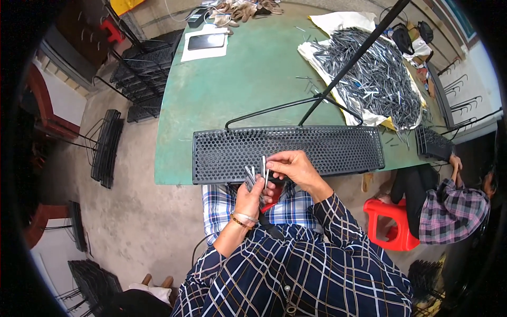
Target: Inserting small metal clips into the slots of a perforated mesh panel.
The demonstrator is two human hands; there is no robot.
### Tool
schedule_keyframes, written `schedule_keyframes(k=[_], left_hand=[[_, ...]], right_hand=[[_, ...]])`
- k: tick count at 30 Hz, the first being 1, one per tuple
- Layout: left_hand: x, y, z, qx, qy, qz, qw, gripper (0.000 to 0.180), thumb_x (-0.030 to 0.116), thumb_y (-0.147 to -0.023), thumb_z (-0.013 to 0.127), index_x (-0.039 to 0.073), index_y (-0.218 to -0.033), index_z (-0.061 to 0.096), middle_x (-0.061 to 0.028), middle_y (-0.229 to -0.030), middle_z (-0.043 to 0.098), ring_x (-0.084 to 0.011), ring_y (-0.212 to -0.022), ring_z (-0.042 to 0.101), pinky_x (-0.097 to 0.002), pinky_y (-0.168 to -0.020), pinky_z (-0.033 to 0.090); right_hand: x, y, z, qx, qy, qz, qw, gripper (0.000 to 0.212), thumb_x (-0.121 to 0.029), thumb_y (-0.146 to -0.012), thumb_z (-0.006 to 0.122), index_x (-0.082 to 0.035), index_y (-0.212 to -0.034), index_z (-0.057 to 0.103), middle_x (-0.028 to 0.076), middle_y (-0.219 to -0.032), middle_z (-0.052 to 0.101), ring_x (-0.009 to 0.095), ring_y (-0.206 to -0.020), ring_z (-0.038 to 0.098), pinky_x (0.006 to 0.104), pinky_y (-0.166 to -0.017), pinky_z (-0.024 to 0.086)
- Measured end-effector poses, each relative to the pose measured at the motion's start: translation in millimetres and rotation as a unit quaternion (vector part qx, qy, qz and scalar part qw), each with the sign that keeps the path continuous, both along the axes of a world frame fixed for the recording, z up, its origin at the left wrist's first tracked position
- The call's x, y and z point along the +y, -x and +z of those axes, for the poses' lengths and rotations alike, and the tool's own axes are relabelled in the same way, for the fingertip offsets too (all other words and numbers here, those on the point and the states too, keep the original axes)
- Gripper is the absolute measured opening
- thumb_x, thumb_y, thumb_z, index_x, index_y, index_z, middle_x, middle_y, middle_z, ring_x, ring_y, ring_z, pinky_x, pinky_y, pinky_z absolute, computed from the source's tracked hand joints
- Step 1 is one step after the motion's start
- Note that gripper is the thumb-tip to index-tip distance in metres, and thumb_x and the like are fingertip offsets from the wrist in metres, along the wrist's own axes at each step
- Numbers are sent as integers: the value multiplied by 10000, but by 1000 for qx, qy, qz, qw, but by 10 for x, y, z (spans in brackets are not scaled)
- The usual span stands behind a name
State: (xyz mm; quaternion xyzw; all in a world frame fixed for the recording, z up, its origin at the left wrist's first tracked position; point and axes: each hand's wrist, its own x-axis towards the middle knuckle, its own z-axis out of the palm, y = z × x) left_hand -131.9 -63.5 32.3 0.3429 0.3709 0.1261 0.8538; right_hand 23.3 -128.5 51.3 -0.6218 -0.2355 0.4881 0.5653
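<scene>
Now pins (252, 175) between both hands.

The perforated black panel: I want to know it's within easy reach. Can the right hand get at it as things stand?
Probably yes: the right hand, pinching a metal pin, already hovers at the perforated black panel, with nothing between.

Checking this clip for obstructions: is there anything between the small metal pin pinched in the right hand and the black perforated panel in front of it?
Nothing visible. The right hand holds one metal pin upright against the near edge of the black perforated panel. The left hand grips a bundle of pins just beside it, not between them. The slanted black rod lies beyond the panel.
</scene>
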Motion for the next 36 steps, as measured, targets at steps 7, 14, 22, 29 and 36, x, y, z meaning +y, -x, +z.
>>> schedule_keyframes(k=[7,14,22,29,36], left_hand=[[-5,25,-10,19,0,-28,999,201,191,-931,473,20,-1014,538,-71,-796,607,-114,-639,558,-240,-522,469],[-100,31,-34,17,111,-72,991,254,195,-910,518,-17,-1050,528,-101,-886,619,-123,-712,583,-244,-591,495],[-45,4,-32,26,123,-74,989,242,165,-902,533,0,-1077,515,-124,-975,627,-135,-781,612,-259,-636,534],[-59,-38,41,26,84,-90,992,230,156,-898,537,-10,-1057,519,-125,-945,640,-131,-730,616,-250,-610,533],[-34,-19,73,26,68,-84,994,216,149,-906,519,-10,-1053,524,-132,-963,639,-130,-747,615,-238,-606,529]], right_hand=[[94,-193,149,-229,-102,-150,956,179,-102,-826,625,14,-961,647,44,-793,652,75,-629,569,194,-565,455],[384,-374,-22,-438,-158,-172,868,153,-76,-807,631,8,-934,648,90,-793,652,119,-628,583,231,-564,453],[456,-371,-75,-500,-138,-167,839,135,-75,-797,635,-2,-909,652,114,-812,656,186,-638,615,264,-581,476],[437,-384,-247,-598,-129,-80,787,131,-91,-773,646,-3,-870,649,121,-861,621,290,-799,607,346,-691,492],[279,-240,30,-488,-84,-94,864,155,-130,-788,651,11,-854,657,108,-798,621,202,-700,601,278,-616,466]])
